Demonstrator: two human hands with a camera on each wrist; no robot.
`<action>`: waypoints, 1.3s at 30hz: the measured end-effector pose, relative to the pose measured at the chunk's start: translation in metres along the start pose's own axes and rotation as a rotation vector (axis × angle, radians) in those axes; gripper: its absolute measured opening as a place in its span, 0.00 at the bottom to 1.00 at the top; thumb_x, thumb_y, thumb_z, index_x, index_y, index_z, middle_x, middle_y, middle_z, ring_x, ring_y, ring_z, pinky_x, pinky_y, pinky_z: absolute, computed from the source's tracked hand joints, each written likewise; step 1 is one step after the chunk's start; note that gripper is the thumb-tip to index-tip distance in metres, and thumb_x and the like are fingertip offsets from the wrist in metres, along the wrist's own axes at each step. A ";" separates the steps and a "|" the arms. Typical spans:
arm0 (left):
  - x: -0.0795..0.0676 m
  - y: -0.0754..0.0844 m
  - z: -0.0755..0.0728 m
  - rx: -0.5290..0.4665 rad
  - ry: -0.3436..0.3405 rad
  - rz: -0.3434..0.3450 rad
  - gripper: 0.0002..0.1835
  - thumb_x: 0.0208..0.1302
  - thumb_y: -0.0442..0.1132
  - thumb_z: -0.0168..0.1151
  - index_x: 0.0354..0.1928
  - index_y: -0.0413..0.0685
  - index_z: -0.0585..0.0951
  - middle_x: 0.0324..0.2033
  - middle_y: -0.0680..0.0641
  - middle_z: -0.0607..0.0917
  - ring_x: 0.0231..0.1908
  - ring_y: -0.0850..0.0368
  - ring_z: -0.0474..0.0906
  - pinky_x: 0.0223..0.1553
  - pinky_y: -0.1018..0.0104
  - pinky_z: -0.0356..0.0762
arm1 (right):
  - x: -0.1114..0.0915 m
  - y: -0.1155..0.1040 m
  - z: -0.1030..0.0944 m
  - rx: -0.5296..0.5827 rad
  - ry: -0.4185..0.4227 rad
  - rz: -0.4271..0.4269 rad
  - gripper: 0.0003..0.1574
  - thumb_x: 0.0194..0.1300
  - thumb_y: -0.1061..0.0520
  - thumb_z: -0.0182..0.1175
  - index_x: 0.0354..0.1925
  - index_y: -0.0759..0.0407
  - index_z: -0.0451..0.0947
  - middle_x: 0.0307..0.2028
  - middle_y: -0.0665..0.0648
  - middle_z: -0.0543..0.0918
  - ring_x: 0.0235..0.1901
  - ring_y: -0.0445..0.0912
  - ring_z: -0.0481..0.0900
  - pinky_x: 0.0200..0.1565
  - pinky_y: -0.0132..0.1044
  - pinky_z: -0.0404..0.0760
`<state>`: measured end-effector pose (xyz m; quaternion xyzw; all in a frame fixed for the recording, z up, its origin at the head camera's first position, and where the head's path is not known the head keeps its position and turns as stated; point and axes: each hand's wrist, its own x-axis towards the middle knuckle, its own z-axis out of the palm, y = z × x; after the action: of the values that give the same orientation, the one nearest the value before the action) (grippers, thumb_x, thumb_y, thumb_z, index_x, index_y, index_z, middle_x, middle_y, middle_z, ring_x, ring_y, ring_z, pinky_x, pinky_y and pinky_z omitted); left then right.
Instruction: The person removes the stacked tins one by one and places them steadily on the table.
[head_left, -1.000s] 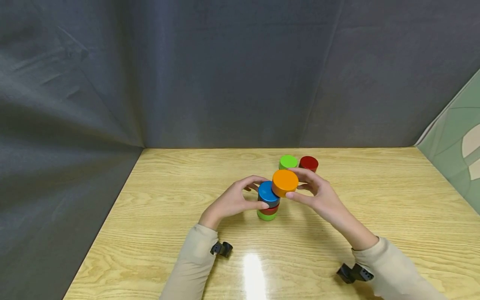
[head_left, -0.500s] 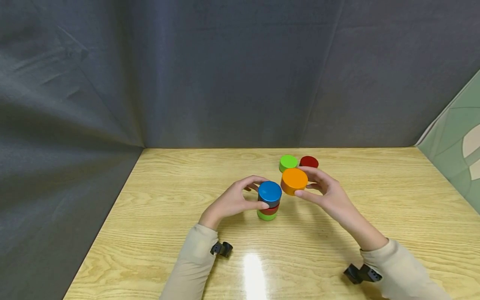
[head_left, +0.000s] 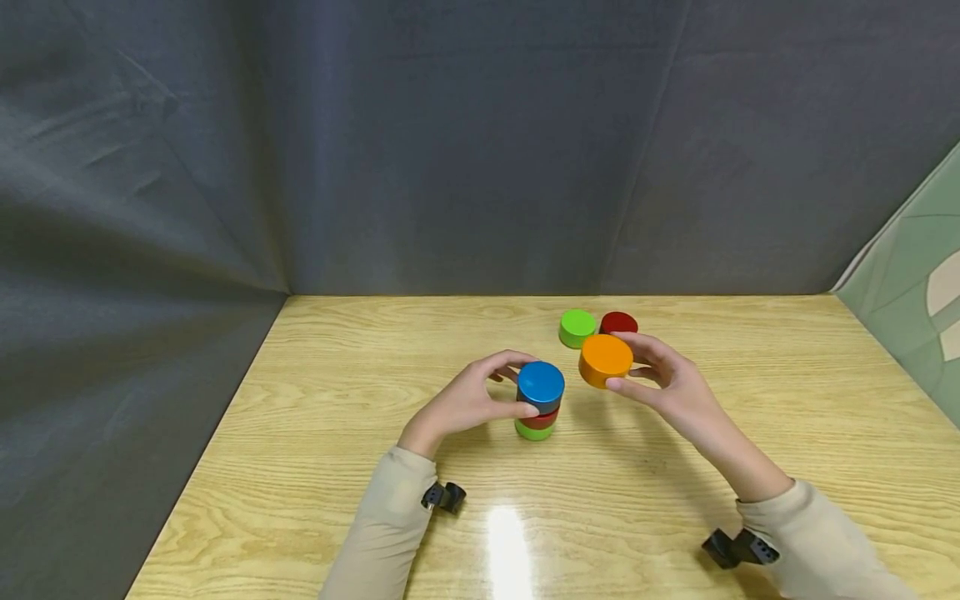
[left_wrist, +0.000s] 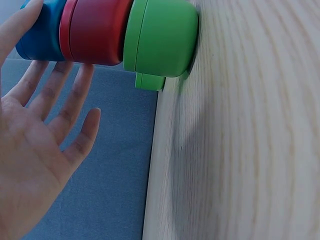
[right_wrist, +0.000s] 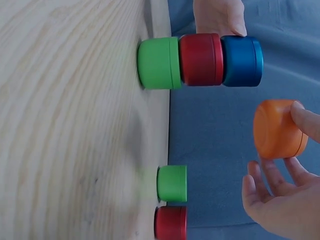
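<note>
Three small lidded canisters stand stacked on the wooden table (head_left: pixel 360 500): a green canister (right_wrist: pixel 157 64) at the bottom, a red canister (right_wrist: pixel 201 60) in the middle and a blue canister (head_left: pixel 541 382) on top. My left hand (head_left: pixel 468 400) holds the blue canister between thumb and fingers. In the left wrist view its lower fingers spread free beside the stack. To the right, my right hand (head_left: pixel 678 387) grips an orange canister (head_left: pixel 606 360) in the air, apart from the stack. The right wrist view shows the orange canister pinched between thumb and fingertips.
Behind the hands, a second green canister (head_left: pixel 577 328) and a second red canister (head_left: pixel 618 322) stand side by side on the table. The red one is partly hidden by my right hand. A dark grey cloth (head_left: pixel 480 150) hangs along the table's back edge.
My right hand has moved to the right with the orange canister, away from the blue canister, whose top now shows whole. The left hand has stayed in place on the stack.
</note>
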<state>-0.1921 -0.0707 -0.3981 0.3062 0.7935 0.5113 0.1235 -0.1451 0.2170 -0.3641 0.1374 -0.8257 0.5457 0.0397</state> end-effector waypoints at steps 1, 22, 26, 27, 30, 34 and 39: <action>0.000 0.000 0.000 0.001 0.000 0.001 0.31 0.58 0.42 0.74 0.64 0.57 0.75 0.55 0.57 0.80 0.53 0.58 0.74 0.60 0.46 0.69 | 0.000 0.001 -0.001 -0.004 0.002 0.001 0.36 0.64 0.60 0.68 0.67 0.61 0.69 0.54 0.49 0.78 0.51 0.37 0.74 0.50 0.25 0.76; 0.001 -0.002 0.001 0.007 0.004 -0.003 0.32 0.58 0.44 0.75 0.64 0.58 0.75 0.55 0.57 0.79 0.53 0.59 0.74 0.59 0.45 0.70 | 0.001 0.023 -0.015 0.002 0.091 0.034 0.36 0.65 0.61 0.67 0.68 0.66 0.66 0.53 0.39 0.76 0.51 0.35 0.73 0.49 0.20 0.74; 0.001 0.000 0.001 0.006 0.007 -0.009 0.32 0.58 0.44 0.75 0.64 0.57 0.75 0.54 0.57 0.79 0.53 0.59 0.74 0.60 0.46 0.69 | 0.003 0.028 -0.018 0.006 0.111 0.047 0.37 0.65 0.62 0.67 0.68 0.67 0.65 0.53 0.38 0.76 0.50 0.34 0.73 0.48 0.20 0.74; 0.001 0.000 0.001 0.007 0.008 -0.009 0.32 0.58 0.44 0.75 0.64 0.57 0.75 0.54 0.58 0.79 0.53 0.59 0.74 0.60 0.46 0.70 | 0.003 0.029 -0.019 0.004 0.116 0.051 0.37 0.65 0.62 0.67 0.68 0.67 0.65 0.53 0.38 0.75 0.50 0.34 0.73 0.48 0.20 0.74; 0.001 0.000 0.001 0.012 0.009 -0.009 0.32 0.58 0.44 0.75 0.64 0.57 0.75 0.54 0.58 0.79 0.53 0.60 0.74 0.59 0.47 0.70 | 0.003 0.033 -0.021 0.008 0.124 0.066 0.37 0.66 0.61 0.66 0.69 0.67 0.65 0.52 0.37 0.75 0.50 0.33 0.74 0.47 0.19 0.75; 0.001 -0.001 0.001 0.019 0.009 -0.009 0.32 0.58 0.44 0.75 0.64 0.57 0.75 0.55 0.58 0.79 0.53 0.60 0.74 0.59 0.48 0.70 | 0.003 0.034 -0.023 0.013 0.122 0.092 0.38 0.67 0.58 0.66 0.69 0.67 0.64 0.52 0.37 0.75 0.50 0.33 0.73 0.47 0.19 0.75; 0.001 -0.001 0.001 0.015 0.007 -0.010 0.32 0.58 0.44 0.75 0.64 0.57 0.75 0.55 0.58 0.79 0.53 0.59 0.74 0.59 0.47 0.70 | 0.006 0.038 -0.026 -0.009 0.130 0.106 0.38 0.67 0.57 0.65 0.69 0.68 0.63 0.52 0.38 0.75 0.50 0.32 0.72 0.47 0.18 0.74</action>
<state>-0.1927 -0.0700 -0.3997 0.3013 0.7994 0.5056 0.1209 -0.1632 0.2537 -0.3867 0.0577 -0.8300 0.5509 0.0647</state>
